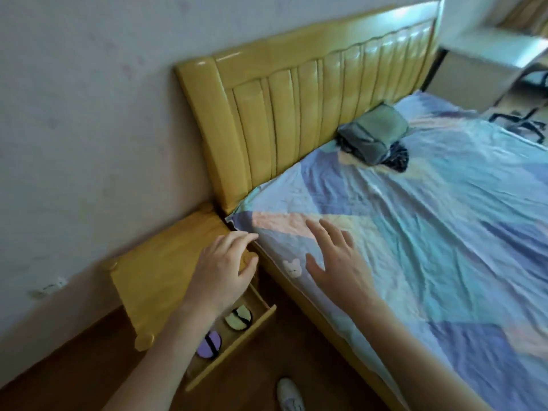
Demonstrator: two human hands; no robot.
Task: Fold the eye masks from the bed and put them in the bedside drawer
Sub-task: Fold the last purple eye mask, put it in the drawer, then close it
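The bedside drawer [237, 347] stands pulled out below the wooden nightstand [160, 268]. Inside it lie two folded eye masks: a yellow one [238, 318] nearer the bed and a purple one [209, 344] nearer me. My left hand [224, 269] hovers over the nightstand's front corner, above the drawer, fingers loosely curled and holding nothing. My right hand [336, 262] is spread flat over the edge of the bed [415, 232], fingers straight. A small white cat-shaped item [292, 266] lies on the sheet between my hands.
A yellow padded headboard [296, 105] stands against the wall. A grey folded bundle [373, 136] with something dark under it lies near the headboard. A white shoe [290, 394] is on the wooden floor below the drawer. A white desk [486, 63] stands at far right.
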